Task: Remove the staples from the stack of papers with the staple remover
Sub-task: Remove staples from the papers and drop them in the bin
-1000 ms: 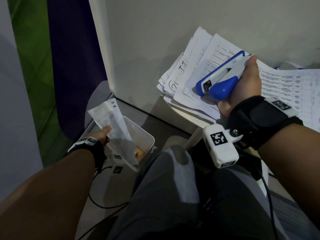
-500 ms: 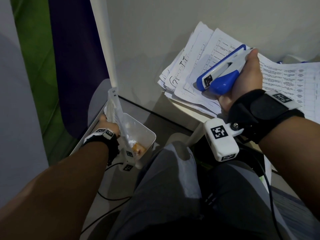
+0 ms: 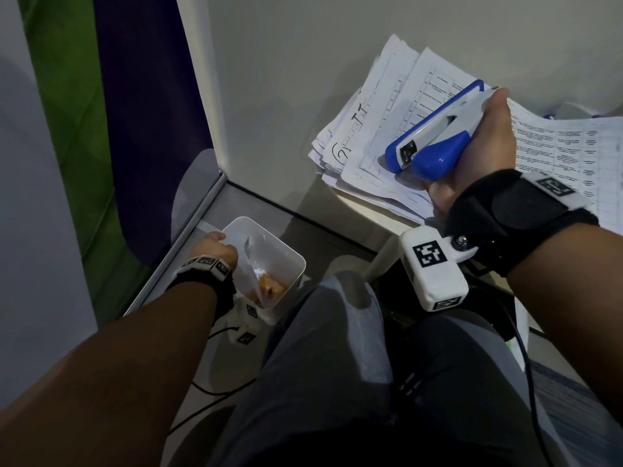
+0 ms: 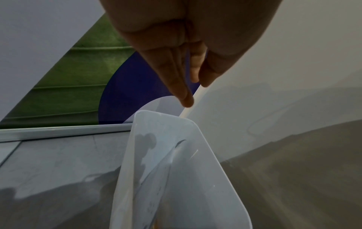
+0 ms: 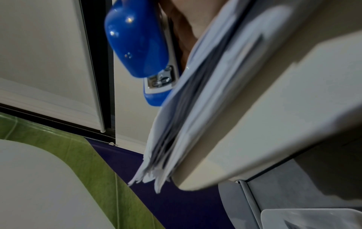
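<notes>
Floor-level first: our left hand [image 3: 215, 246] sits low over the white bin [image 3: 286, 254], fingers straight together, holding nothing. Up and right, our right hand [image 3: 478, 153] grips the staple remover [image 3: 435, 136], long axis nose-left, resting on the paper stack [image 3: 377, 106]. Right hand's nearer.

My right hand [image 3: 478, 153] grips a glossy blue-and-white plastic staple remover [image 3: 435, 133] with a silver metal mouth. Under it lies a fanned stack of white paper sheets [image 3: 381, 129] printed with black text in ruled tables, plus black handwriting. Beside my left hand [image 3: 215, 246] sits a translucent white plastic bin [image 3: 290, 261] with orange scraps inside. Behind it stands a green-and-dark-purple wall panel [image 3: 101, 129].
</notes>
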{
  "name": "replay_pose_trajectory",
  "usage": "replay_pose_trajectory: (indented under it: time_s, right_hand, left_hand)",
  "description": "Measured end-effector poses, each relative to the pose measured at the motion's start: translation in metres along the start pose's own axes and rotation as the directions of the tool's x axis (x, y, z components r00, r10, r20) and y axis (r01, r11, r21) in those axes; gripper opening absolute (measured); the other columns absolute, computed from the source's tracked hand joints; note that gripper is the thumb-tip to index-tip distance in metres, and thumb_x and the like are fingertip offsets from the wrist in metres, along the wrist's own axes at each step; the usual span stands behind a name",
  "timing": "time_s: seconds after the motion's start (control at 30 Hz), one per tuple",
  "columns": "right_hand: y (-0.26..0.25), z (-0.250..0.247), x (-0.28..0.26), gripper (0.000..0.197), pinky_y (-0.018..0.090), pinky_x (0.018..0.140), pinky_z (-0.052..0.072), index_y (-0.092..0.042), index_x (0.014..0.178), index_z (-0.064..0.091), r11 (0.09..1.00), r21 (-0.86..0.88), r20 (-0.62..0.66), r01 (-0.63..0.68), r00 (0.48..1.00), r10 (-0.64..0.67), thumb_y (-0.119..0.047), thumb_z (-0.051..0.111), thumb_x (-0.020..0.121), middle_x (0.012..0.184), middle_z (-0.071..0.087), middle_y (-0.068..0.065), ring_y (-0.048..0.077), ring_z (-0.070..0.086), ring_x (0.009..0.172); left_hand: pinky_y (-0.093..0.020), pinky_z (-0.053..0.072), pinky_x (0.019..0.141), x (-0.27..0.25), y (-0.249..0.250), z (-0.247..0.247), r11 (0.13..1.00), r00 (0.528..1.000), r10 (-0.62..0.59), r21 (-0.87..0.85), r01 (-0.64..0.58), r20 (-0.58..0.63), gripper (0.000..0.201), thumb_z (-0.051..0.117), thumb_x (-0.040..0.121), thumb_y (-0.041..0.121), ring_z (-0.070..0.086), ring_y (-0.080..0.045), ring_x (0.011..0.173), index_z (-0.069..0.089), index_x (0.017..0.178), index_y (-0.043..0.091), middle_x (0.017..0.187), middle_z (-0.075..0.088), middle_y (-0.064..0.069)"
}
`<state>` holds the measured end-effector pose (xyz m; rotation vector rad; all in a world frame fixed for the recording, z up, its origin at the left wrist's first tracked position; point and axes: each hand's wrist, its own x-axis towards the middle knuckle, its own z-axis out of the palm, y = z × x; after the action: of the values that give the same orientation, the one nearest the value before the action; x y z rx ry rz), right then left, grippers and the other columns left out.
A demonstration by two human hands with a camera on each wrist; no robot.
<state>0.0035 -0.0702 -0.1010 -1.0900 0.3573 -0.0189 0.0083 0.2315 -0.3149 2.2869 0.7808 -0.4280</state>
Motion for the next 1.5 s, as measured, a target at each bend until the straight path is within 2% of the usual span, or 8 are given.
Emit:
replay_pose_trajectory:
  time_s: [0.3, 0.53, 0.7, 0.83, 1.0, 1.23, 1.33, 1.5]
  right_hand:
    - [0.002, 0.000, -0.002, 0.065, 0.062, 0.092, 0.048, -0.025, 0.126, 0.060, 0.997, 0.071, -0.013, -0.036, 0.999, 0.037, -0.067, 0.020, 0.097, 0.116, 0.072, 0.005, 0.031, 0.069, 0.104]
    - [-0.043, -0.017, -0.010, 0.072, 0.049, 0.086, 0.054, -0.008, 0.121, 0.060, 0.921, 0.351, -0.024, -0.170, 0.981, 0.190, -0.069, 0.033, 0.092, 0.107, 0.071, 0.019, 0.037, 0.068, 0.099]
    - [-0.078, -0.069, -0.034, 0.066, 0.063, 0.045, 0.051, -0.013, 0.109, 0.062, 0.970, 0.132, -0.033, -0.203, 0.977, 0.209, -0.068, 0.030, 0.093, 0.082, 0.075, 0.015, 0.036, 0.072, 0.066]
    - [-0.072, -0.107, -0.052, 0.067, 0.066, 0.051, 0.051, -0.016, 0.129, 0.057, 0.949, 0.175, -0.117, -0.261, 0.952, 0.283, -0.068, 0.035, 0.092, 0.115, 0.069, 0.018, 0.041, 0.069, 0.090]
    - [-0.052, -0.123, -0.055, 0.060, 0.049, 0.076, 0.047, -0.022, 0.128, 0.053, 0.961, 0.214, -0.215, -0.174, 0.952, 0.220, -0.068, 0.035, 0.093, 0.114, 0.064, 0.012, 0.036, 0.061, 0.097]
    - [-0.049, -0.119, -0.062, 0.051, 0.047, 0.065, 0.040, -0.023, 0.105, 0.056, 0.979, 0.123, -0.238, -0.165, 0.952, 0.190, -0.067, 0.032, 0.095, 0.095, 0.064, 0.011, 0.035, 0.061, 0.089]
    - [-0.049, -0.118, -0.065, 0.049, 0.042, 0.066, 0.044, -0.024, 0.096, 0.059, 0.983, 0.112, -0.248, -0.147, 0.954, 0.171, -0.066, 0.032, 0.095, 0.086, 0.069, 0.008, 0.033, 0.063, 0.084]
    - [-0.048, -0.112, -0.070, 0.051, 0.042, 0.069, 0.052, -0.027, 0.103, 0.064, 0.984, 0.109, -0.221, -0.140, 0.962, 0.161, -0.067, 0.035, 0.094, 0.084, 0.077, 0.003, 0.031, 0.070, 0.084]
  left_hand:
    - [-0.037, 0.041, 0.101, -0.037, 0.050, -0.004, 0.975, 0.987, 0.156, -0.158, -0.158, -0.027, 0.051, 0.057, 0.088, 0.024, 0.050, -0.029, 0.120, 0.042, 0.136, 0.020, 0.138, 0.047, -0.007]
    - [-0.023, 0.041, 0.087, -0.126, 0.163, -0.059, 0.657, 0.894, 0.256, -0.612, -0.440, -0.368, 0.035, 0.060, 0.084, 0.016, 0.052, -0.010, 0.095, 0.053, 0.118, 0.020, 0.108, 0.052, 0.008]
    - [-0.019, 0.044, 0.076, -0.182, 0.202, -0.075, 0.703, 0.755, 0.634, -0.282, -0.652, -0.166, 0.015, 0.061, 0.086, 0.017, 0.055, -0.008, 0.081, 0.062, 0.100, 0.023, 0.087, 0.059, 0.011]
    - [-0.024, 0.043, 0.084, -0.197, 0.229, -0.073, 0.624, 0.647, 0.755, 0.191, -0.758, 0.103, 0.024, 0.057, 0.090, 0.025, 0.059, -0.018, 0.099, 0.066, 0.108, 0.013, 0.109, 0.065, 0.000]
    - [-0.025, 0.033, 0.049, -0.202, 0.259, -0.068, 0.511, 0.705, 0.669, 0.544, -0.666, 0.235, 0.028, 0.056, 0.090, 0.034, 0.052, -0.020, 0.068, 0.059, 0.076, 0.010, 0.072, 0.055, -0.003]
    - [-0.026, 0.040, 0.054, -0.204, 0.274, -0.064, 0.627, 0.796, 0.550, 0.505, -0.593, 0.251, 0.035, 0.063, 0.084, 0.043, 0.053, -0.017, 0.067, 0.059, 0.090, 0.008, 0.091, 0.062, -0.006]
    - [-0.029, 0.042, 0.083, -0.210, 0.273, -0.060, 0.623, 0.770, 0.592, 0.470, -0.625, 0.238, 0.047, 0.057, 0.090, 0.040, 0.053, -0.028, 0.109, 0.052, 0.121, 0.005, 0.127, 0.053, -0.012]
    - [-0.029, 0.042, 0.076, -0.220, 0.267, -0.050, 0.674, 0.714, 0.683, 0.244, -0.697, 0.156, 0.030, 0.052, 0.092, 0.017, 0.055, -0.028, 0.103, 0.047, 0.122, 0.011, 0.119, 0.057, -0.010]
